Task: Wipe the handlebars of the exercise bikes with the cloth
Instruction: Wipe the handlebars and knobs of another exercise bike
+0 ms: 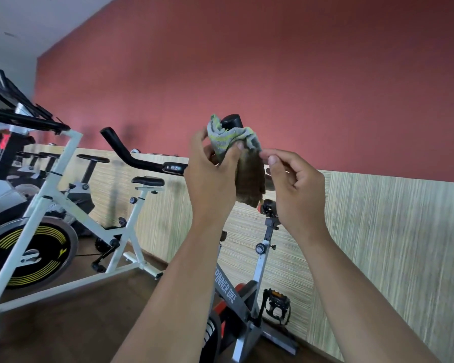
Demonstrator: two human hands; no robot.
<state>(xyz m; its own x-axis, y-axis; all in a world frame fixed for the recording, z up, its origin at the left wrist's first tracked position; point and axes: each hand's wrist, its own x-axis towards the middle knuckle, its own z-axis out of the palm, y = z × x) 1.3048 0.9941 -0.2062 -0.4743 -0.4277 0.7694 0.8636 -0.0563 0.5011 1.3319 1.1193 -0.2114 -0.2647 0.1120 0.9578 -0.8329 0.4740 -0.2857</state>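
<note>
Through the head camera I see both of my arms raised in front of a red wall. My left hand point(212, 166) has its fingers curled around a grey cloth point(228, 137) with yellow-green stripes, wrapping it against the upright end of a black handlebar point(231, 121). The bar's rounded tip pokes out just above the cloth. My right hand point(294, 184) sits just to the right, thumb and forefinger pinching the cloth's loose edge, the other fingers loosely bent. A brown fold of cloth hangs below both hands.

The bar's long axis runs up and slightly away from me, so I judge the wipe must travel down along it, led by the left hand, which is already on it. The grey bike frame point(227, 292) stands below; a white bike point(60, 184) is to the left.
</note>
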